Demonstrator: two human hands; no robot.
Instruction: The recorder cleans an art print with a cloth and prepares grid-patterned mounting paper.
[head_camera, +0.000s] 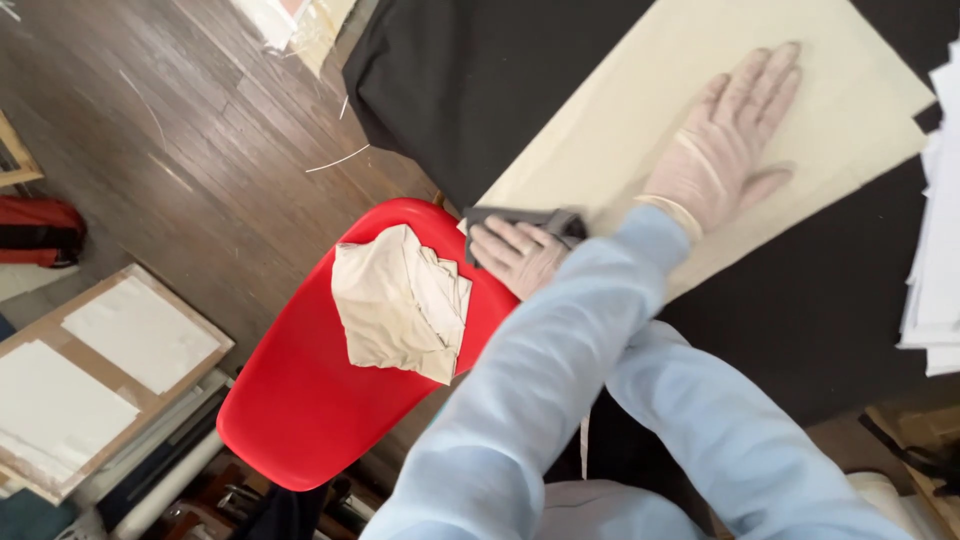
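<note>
Two grips, left hand (722, 150) flat on cream sheet (640, 110), right hand (520, 258) clutching grey cloth (525, 219)

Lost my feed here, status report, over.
Left hand flat on cream sheet. Right hand holds grey cloth at sheet's corner. Red chair with crumpled rag alongside.
</note>
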